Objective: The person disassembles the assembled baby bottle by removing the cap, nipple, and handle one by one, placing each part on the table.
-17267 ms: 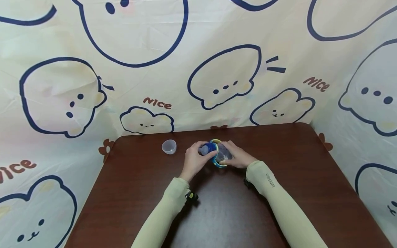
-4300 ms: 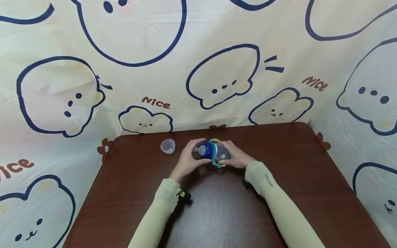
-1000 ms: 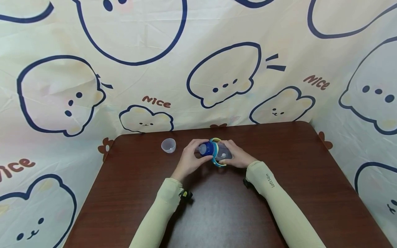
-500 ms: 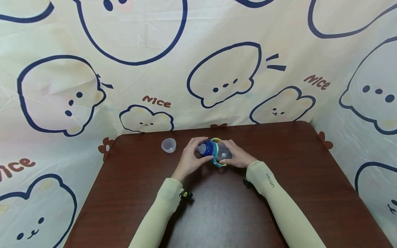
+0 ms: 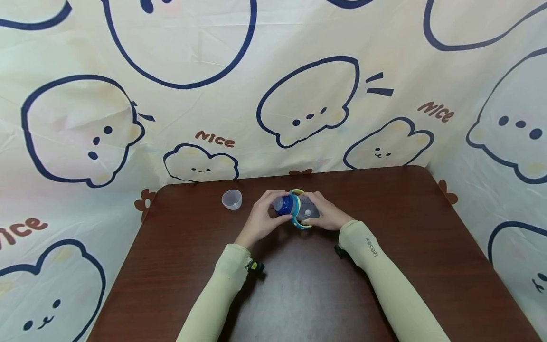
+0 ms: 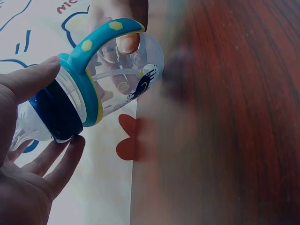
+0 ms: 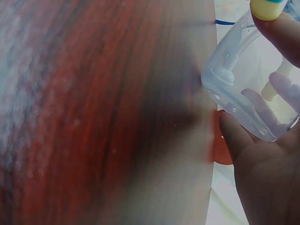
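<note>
A baby bottle (image 5: 307, 210) is held lengthwise between both hands over the far middle of the table, its nipple end toward the left. My left hand (image 5: 259, 218) pinches its dark blue collar (image 6: 56, 111), thumb on one side and fingertips on the other. Around the neck sits a teal ring with two yellow-lined handles (image 6: 96, 46). My right hand (image 5: 328, 213) grips the clear body (image 7: 241, 58) near its base. A straw with a weighted end shows inside the body. In the head view the left fingers partly hide the nipple.
A small clear cup-shaped cover (image 5: 232, 199) stands on the dark wood table (image 5: 188, 266), left of the hands near the far edge. A cream cloth with cartoon outlines (image 5: 205, 109) hangs behind and along both sides.
Compared with the oldest frame, the left hand sits slightly farther left, leaving more of the collar exposed. Since 4.3 seconds ago its fingers have drawn onto the collar. The right hand keeps its grip.
</note>
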The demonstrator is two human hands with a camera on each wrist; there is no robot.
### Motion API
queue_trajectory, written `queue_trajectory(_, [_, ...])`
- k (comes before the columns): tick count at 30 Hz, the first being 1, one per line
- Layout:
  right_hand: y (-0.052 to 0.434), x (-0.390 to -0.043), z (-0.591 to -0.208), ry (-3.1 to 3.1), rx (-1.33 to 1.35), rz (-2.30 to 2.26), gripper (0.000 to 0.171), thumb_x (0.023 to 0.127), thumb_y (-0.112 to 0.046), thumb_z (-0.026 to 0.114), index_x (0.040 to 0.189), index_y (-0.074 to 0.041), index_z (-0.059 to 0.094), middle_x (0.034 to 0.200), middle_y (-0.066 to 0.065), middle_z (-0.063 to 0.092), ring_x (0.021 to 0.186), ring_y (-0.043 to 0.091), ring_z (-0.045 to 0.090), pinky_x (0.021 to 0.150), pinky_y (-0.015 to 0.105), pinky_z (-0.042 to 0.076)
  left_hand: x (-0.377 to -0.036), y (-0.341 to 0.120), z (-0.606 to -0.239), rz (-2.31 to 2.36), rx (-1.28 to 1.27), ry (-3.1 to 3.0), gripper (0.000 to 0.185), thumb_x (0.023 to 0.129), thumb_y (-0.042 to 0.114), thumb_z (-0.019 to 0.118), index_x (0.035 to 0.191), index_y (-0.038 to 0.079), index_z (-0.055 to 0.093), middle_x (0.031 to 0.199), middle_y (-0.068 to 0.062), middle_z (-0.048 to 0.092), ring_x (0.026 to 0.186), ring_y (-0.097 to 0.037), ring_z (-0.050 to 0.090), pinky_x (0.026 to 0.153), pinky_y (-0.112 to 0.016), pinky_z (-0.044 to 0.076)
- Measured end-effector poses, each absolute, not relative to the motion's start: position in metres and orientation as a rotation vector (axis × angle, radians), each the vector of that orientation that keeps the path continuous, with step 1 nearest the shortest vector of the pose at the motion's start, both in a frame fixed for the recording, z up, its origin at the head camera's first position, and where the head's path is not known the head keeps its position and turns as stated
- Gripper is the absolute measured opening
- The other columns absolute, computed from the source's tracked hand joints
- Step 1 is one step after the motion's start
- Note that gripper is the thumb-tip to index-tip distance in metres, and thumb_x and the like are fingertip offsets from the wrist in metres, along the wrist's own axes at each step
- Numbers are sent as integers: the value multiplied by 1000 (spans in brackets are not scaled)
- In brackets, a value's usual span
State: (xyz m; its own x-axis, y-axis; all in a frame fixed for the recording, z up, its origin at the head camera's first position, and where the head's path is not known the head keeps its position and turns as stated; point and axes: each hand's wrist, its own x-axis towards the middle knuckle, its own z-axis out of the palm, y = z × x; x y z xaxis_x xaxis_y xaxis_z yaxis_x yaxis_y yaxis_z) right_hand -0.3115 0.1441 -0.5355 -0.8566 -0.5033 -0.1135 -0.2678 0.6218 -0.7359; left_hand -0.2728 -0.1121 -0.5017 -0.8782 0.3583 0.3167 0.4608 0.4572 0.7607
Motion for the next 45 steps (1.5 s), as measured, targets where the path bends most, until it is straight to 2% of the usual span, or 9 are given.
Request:
queue_trajectory(7, [144, -313, -536, 2549, -636, -1067, 83, 92, -37, 80, 157, -29, 30, 144, 8, 39, 128, 31, 50, 110, 54, 48, -273, -112, -502, -1478, -697, -2567, 58, 86, 25, 86, 139, 22, 62, 134, 1, 56, 124, -25, 59, 91, -48, 62])
queue_trajectory(14, [145, -313, -537, 2547, -639, -1076, 83, 91, -37, 81, 156, -29, 30, 143, 8, 39, 128, 31, 50, 109, 54, 48, -273, -113, -502, -1516, -652, -2554, 59, 86, 26, 86, 140, 20, 61, 134, 0, 56, 124, -28, 58, 92, -51, 61])
queue_trajectory(22, [145, -313, -537, 2539, -636, -1078, 82, 92, -35, 80, 157, -28, 30, 144, 8, 38, 128, 30, 49, 109, 53, 48, -272, -113, -500, -1479, -613, -2555, 57, 87, 35, 85, 138, 35, 60, 134, 3, 57, 123, -24, 59, 93, -45, 61])
queue_trajectory(30, [144, -312, -536, 2549, -621, -1054, 84, 91, -45, 79, 157, -31, 30, 143, 7, 39, 127, 30, 49, 108, 54, 47, -271, -116, -499, -1511, -602, -2523, 58, 86, 35, 85, 138, 36, 60, 133, 3, 57, 121, -23, 60, 96, -50, 59])
queue_trajectory(39, [146, -314, -539, 2560, -645, -1072, 84, 90, -43, 80, 157, -30, 31, 143, 7, 40, 127, 29, 49, 108, 54, 47, -272, -119, -497, -1520, -593, -2507, 58, 87, 32, 85, 138, 38, 59, 133, 3, 58, 121, -23, 60, 96, -50, 59])
queue_trajectory(45, [144, -313, -536, 2559, -607, -1061, 84, 90, -45, 80, 156, -32, 31, 144, 7, 40, 129, 31, 48, 111, 57, 45, -272, -123, -492, -1496, -599, -2506, 58, 87, 31, 86, 139, 32, 60, 133, 1, 59, 120, -22, 61, 95, -46, 60])
